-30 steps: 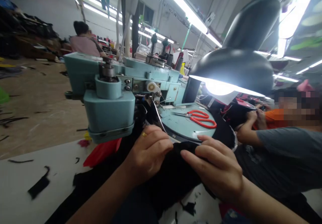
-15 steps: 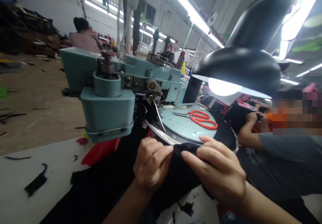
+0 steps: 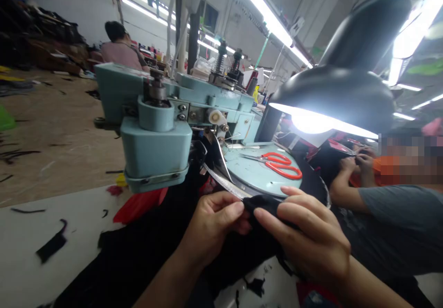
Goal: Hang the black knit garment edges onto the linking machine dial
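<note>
Black fabric point(image 3: 263, 202) lies along the toothed metal rim point(image 3: 224, 183) of a pale green industrial sewing machine point(image 3: 155, 146), then hangs down in front of it. My left hand point(image 3: 216, 222) pinches the fabric edge between thumb and fingers at the rim. Close by on the right, my right hand point(image 3: 308, 232) grips the same fabric, with its fingertips on the folded edge. Red-handled scissors point(image 3: 280, 164) rest on the machine's round plate point(image 3: 242, 172), behind both hands.
A lit desk lamp point(image 3: 332, 95) hangs over the plate on the right. Black scraps point(image 3: 51, 245) lie on the white table point(image 3: 20, 271). A red cloth point(image 3: 138, 206) sits under the machine head. One person works at the right; another sits at the back left.
My left hand has turned and re-gripped, its thumb now on top of the fabric edge. My right hand keeps hold. The whole view has shifted slightly.
</note>
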The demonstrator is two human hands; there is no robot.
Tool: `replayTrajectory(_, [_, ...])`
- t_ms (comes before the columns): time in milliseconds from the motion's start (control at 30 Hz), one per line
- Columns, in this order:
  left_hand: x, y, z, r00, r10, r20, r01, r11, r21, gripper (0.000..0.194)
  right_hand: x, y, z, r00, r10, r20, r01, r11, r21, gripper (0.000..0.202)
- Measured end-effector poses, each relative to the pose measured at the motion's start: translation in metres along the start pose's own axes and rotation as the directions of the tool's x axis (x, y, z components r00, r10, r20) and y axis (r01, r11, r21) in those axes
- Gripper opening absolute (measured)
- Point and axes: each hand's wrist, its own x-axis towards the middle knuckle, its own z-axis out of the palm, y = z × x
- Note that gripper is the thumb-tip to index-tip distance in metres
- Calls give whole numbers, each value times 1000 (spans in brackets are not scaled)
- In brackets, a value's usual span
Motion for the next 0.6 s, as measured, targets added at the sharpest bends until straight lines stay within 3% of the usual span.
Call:
replayTrajectory(200, [2, -5, -1, 999, -31, 22, 34, 989, -144, 23, 4, 2, -3, 1000, -4, 24, 5, 1000, -16, 24])
replayTrajectory(600, [5, -12, -3, 999, -8, 45, 17, 978, -208, 20, 7, 4, -1, 1000, -18, 9, 18, 1000, -25, 22])
